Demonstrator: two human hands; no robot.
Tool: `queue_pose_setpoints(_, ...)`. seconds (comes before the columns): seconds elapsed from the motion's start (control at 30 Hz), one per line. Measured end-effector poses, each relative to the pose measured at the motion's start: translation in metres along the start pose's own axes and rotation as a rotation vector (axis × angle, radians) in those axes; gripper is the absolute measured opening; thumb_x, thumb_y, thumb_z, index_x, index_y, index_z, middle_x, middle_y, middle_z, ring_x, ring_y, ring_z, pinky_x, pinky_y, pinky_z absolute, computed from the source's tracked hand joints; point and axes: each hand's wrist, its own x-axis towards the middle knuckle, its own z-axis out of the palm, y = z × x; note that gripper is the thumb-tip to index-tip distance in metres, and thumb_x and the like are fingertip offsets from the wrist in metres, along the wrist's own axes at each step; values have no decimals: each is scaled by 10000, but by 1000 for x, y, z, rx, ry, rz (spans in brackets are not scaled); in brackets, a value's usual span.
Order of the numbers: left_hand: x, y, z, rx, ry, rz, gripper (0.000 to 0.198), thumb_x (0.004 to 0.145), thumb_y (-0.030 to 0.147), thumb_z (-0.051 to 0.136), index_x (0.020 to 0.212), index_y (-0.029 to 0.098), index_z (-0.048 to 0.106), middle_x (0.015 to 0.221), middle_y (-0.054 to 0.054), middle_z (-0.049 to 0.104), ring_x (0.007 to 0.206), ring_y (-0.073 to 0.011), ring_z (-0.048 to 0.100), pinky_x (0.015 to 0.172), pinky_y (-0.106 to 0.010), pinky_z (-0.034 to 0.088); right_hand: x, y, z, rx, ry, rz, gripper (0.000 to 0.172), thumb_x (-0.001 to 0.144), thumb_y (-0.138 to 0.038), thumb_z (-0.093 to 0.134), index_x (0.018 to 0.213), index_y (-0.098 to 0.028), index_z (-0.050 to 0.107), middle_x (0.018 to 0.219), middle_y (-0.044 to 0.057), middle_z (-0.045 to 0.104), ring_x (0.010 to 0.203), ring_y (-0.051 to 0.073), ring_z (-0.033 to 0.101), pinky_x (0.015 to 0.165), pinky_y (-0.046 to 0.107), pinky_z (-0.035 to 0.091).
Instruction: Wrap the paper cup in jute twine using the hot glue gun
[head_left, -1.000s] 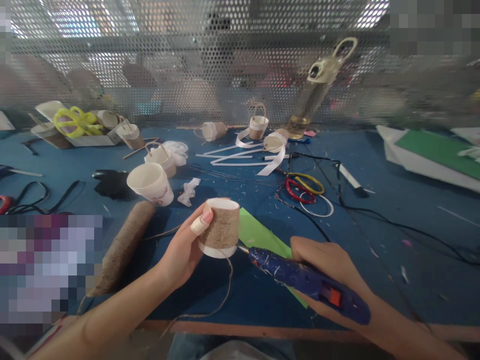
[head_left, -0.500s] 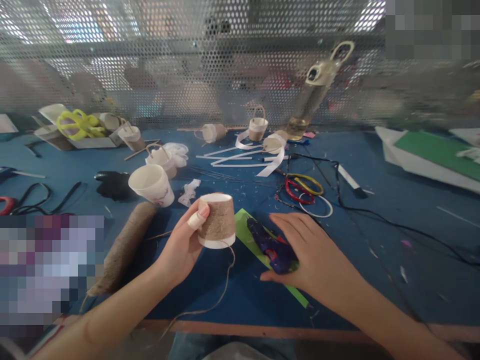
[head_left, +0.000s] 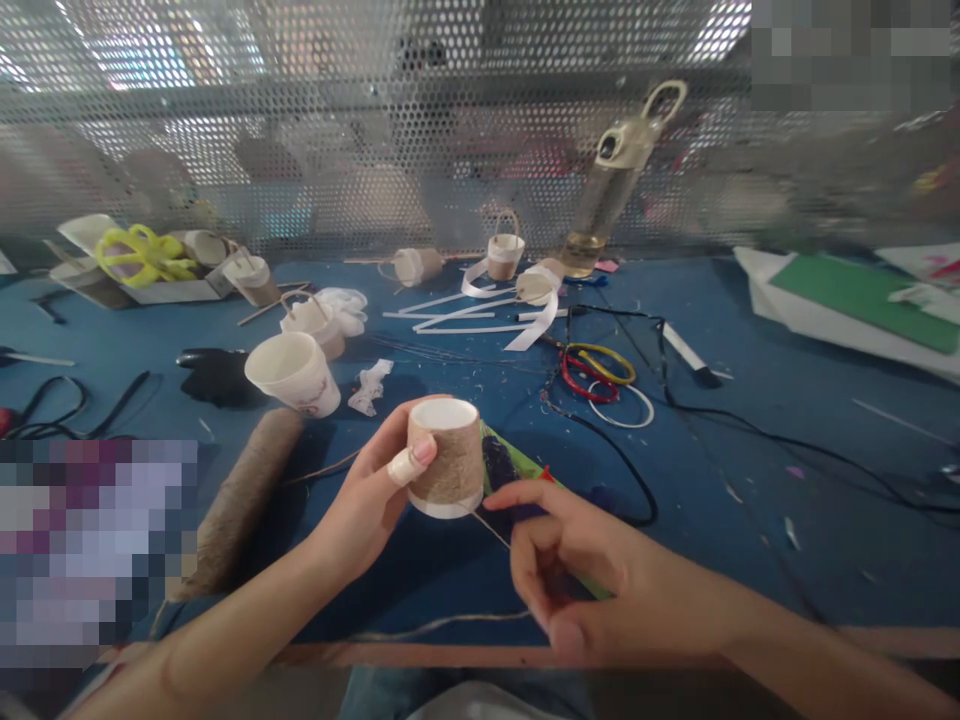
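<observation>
Here's the twine-wrapped paper cup (head_left: 448, 465), narrow end up above the worktop (head_left: 847, 360), the left hand's (head_left: 371, 500) grip closed round its side, seemingly to leave the bare lower band clear. The right hand's (head_left: 592, 575) grip curls round the twine (head_left: 493, 529), holding it straight, likely for tension. Just beyond, the glue gun (head_left: 498, 464) rests on green paper (head_left: 523, 455), probably catching drips.

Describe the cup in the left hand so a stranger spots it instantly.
Above the near side of the blue table, find the left hand, its thumb wrapped in pale tape. It holds a small cup covered in brown twine, with a white band at its lower end. Among the cups in view, only this one is held.
</observation>
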Motion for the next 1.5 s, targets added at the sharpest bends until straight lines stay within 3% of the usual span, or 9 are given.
queue_pose_setpoints(0.13,0,-1,-1,19,-32,9,333,837,420,757,1139,279,741,1152,-52,722,1120,-265,612,924,-328,459,3,3,2,-345,274,-70,314,937,-274,661,1220,-224,534,735,-74,527,655,98,498,626,240,401)
queue_pose_setpoints(0.23,-1,-2,-2,32,-54,8,340,842,434,753,1150,291,736,1130,-42,718,1096,-250,607,902,-311,453,4,4,4,-530,387,-94,99,942,-283,628,996,-203,606,666,-63,539,595,102,484,567,242,381)
queue_pose_setpoints(0.33,-1,-3,-3,39,-77,-7,351,843,443,752,1163,301,730,1152,-34,715,1107,-244,598,898,-302,445,5,5,4,-540,418,-96,124,948,-312,620,897,-199,621,637,-47,588,553,99,533,545,240,401)
queue_pose_setpoints(0.53,0,-4,-3,36,-103,-39,364,822,460,772,1151,307,742,1211,-36,719,1167,-258,588,955,-319,426,5,3,3,-450,419,-101,126,951,-300,622,877,-201,602,600,-49,610,535,98,594,534,223,429)
queue_pose_setpoints(0.77,-2,-4,-3,29,-145,-92,386,827,477,760,1181,325,748,1212,-37,726,1207,-274,587,971,-329,429,5,4,1,-424,417,-98,143,964,-293,626,856,-203,601,579,-59,618,491,75,529,497,215,380)
queue_pose_setpoints(0.97,-1,-6,-5,55,-158,-105,404,819,484,764,1184,311,753,1192,-44,736,1164,-262,598,945,-322,437,4,4,0,-431,422,-93,158,967,-307,624,852,-203,593,590,-48,631,524,87,565,512,217,394)
queue_pose_setpoints(1.17,-1,-7,-5,57,-155,-117,408,805,492,775,1175,321,755,1258,-42,722,1232,-288,571,974,-341,423,4,-1,2,-443,419,-71,172,964,-299,611,825,-206,568,573,-52,625,458,70,480,467,215,352)
queue_pose_setpoints(1.5,-2,-4,-3,79,-273,-106,401,827,495,752,1196,337,740,1272,-29,701,1269,-298,546,1068,-387,376,4,0,2,-450,396,-101,168,960,-281,595,815,-210,551,565,-52,610,476,83,502,490,223,370)
